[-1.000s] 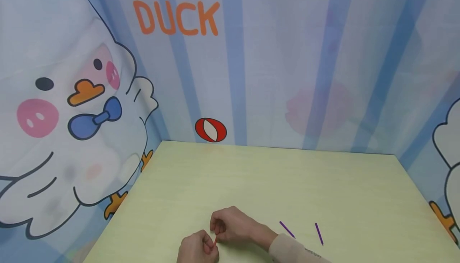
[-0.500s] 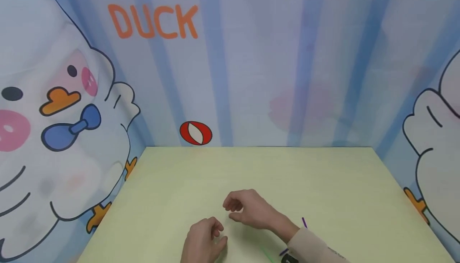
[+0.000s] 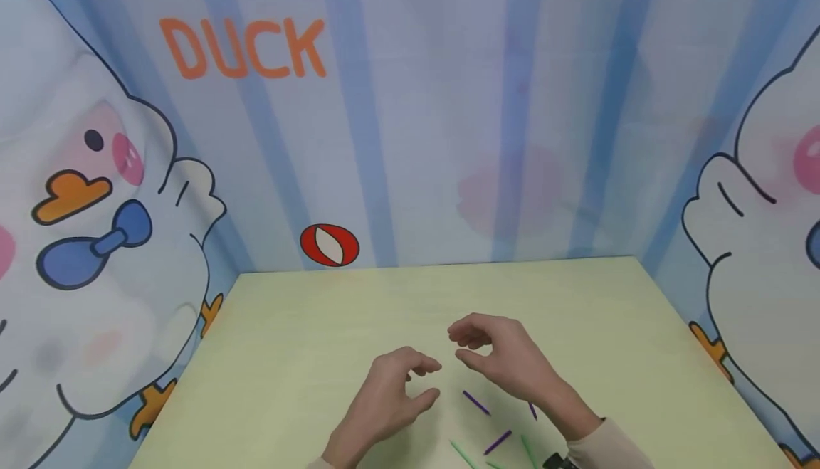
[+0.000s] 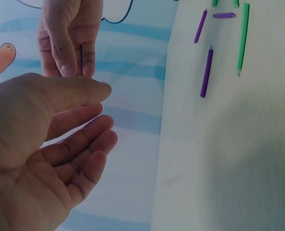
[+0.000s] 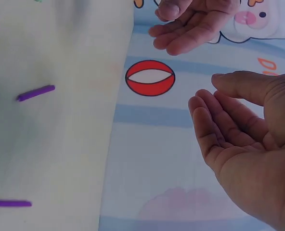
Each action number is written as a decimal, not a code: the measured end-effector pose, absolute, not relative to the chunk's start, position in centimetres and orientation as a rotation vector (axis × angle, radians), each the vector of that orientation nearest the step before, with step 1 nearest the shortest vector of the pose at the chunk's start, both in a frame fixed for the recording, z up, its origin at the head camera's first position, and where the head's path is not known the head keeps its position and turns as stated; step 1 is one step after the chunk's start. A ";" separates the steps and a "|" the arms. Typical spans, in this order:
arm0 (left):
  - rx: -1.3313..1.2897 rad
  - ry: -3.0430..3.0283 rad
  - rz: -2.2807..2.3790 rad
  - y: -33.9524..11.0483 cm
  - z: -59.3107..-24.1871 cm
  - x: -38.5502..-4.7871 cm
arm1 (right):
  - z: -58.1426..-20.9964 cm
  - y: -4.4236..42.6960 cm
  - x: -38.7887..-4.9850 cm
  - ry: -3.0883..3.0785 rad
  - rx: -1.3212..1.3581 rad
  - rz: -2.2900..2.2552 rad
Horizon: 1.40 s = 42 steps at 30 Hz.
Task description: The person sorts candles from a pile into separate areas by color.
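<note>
Over the table (image 3: 333, 319), with fingers loosely bent and thumbs spread from them, left hand (image 3: 391, 393) and right hand (image 3: 508, 357); beneath, well apart from the table's far edge and slightly right of midway between its side edges, purple sticks (image 4: 207, 72) and green sticks (image 4: 243, 38); slender, straight, at mixed angles; deep violet or bright green, with fine wick-like tips on two purple ones.
</note>
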<state>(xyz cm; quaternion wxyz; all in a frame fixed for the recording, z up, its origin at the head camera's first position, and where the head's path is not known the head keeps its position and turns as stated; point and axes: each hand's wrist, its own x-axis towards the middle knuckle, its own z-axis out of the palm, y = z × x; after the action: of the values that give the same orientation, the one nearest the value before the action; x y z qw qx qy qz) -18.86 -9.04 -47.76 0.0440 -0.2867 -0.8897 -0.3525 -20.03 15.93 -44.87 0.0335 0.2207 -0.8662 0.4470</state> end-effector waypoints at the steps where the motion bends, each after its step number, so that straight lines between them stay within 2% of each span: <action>1: -0.907 -2.723 -1.080 -8.8 -47.8 -19.0 | -45.0 16.2 -19.8 -2.668 0.654 1.381; 6: -0.998 -2.814 -1.119 -7.7 -48.4 -19.6 | -46.7 17.2 -18.1 -2.722 0.552 1.525; 14: -0.949 -2.912 -1.268 -8.0 -51.0 -19.2 | -50.0 17.7 -15.6 -2.773 0.422 1.787; 28: -1.024 -2.957 -1.315 -8.0 -53.8 -18.6 | -54.0 15.8 -13.8 -2.877 0.555 1.543; 42: -1.038 -2.931 -1.348 -8.1 -54.0 -17.8 | -54.3 15.2 -14.0 -2.887 0.599 1.467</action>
<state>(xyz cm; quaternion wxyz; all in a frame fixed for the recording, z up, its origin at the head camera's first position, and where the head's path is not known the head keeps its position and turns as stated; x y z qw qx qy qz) -17.82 -8.10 -54.04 -0.1233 -0.3039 -0.8583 -0.3948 -13.99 15.25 -54.26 -0.0760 0.1812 -0.8741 0.4441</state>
